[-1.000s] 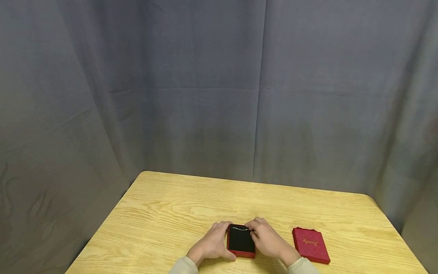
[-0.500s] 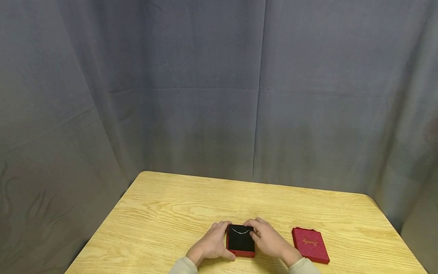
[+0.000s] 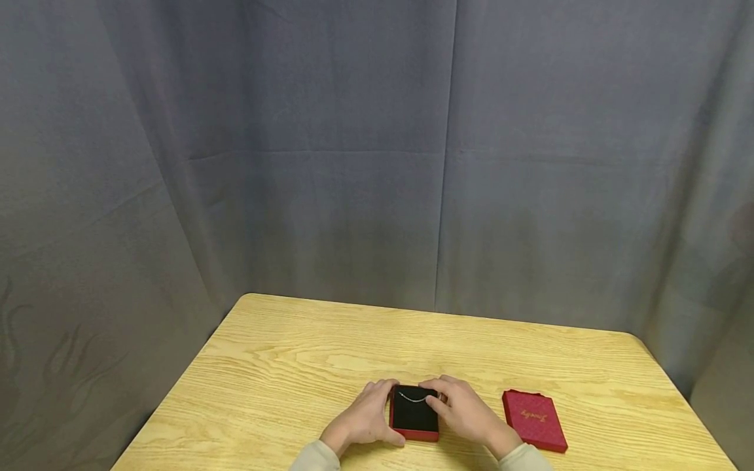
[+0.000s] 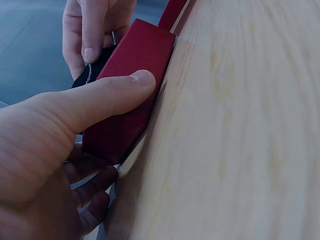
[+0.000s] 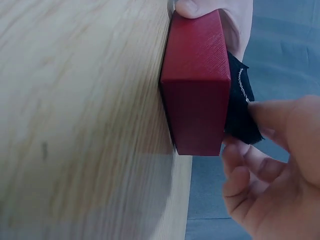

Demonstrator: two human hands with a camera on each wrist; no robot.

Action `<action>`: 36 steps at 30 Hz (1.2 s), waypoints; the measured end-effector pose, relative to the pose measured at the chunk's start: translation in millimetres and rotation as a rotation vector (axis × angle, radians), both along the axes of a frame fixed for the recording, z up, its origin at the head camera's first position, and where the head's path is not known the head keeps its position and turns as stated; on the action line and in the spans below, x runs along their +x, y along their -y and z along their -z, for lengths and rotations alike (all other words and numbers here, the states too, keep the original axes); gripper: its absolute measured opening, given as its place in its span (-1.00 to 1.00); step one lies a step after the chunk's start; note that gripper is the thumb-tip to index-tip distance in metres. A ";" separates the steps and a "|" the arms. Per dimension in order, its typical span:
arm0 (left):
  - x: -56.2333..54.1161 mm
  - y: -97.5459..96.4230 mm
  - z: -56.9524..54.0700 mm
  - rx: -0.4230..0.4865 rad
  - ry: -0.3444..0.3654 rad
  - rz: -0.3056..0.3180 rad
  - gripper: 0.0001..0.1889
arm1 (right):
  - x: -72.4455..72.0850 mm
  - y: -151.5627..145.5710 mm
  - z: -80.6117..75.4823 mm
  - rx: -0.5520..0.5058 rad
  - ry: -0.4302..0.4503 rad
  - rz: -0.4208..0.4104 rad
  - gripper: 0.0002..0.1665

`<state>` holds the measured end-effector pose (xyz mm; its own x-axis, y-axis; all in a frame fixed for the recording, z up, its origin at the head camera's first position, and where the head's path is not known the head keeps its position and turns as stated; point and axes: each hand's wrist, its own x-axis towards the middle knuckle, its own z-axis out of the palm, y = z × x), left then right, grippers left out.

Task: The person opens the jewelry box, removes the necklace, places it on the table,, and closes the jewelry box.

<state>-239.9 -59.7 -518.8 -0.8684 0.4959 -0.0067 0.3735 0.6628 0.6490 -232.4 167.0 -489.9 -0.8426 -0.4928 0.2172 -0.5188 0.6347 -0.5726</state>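
In the head view my left hand [image 3: 366,420] holds a small red jewelry box [image 3: 415,436] by its left side. Its thumb lies along the near wall, as the left wrist view also shows, and its fingers reach the far corner. A black pad [image 3: 414,417] fills the box, and in the right wrist view it stands up above the red wall. Across the pad's far part a thin silver chain [image 3: 411,398] hangs in a shallow curve. My right hand [image 3: 465,413] pinches the pad's far right corner, thumb [image 5: 267,114] on top at the chain's end.
To the right of the right hand lies a red box lid [image 3: 535,420] with gold lettering, flat on the wooden table [image 3: 330,333]. Grey curtains [image 3: 353,163] hang behind and beside the table.
The chain's line has gone from nearly straight along the pad's far edge to a sagging curve. My right thumb has shifted slightly inward over the pad. The left hand stays put.
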 end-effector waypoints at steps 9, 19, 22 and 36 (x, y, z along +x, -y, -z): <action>-0.7 0.9 -0.7 0.002 0.005 -0.001 0.03 | -1.8 -1.2 1.4 -0.030 0.008 -0.009 -0.70; -1.1 1.2 -0.8 0.003 0.004 0.006 0.04 | -2.8 -3.7 2.6 -0.145 0.124 -0.037 -0.70; -1.2 1.4 -0.3 0.003 0.005 0.006 0.04 | -4.4 -4.9 4.8 -0.183 0.169 -0.041 -0.70; -1.2 0.2 1.0 0.004 -0.026 0.012 0.04 | -4.8 -6.8 6.0 -0.282 0.247 -0.042 -0.71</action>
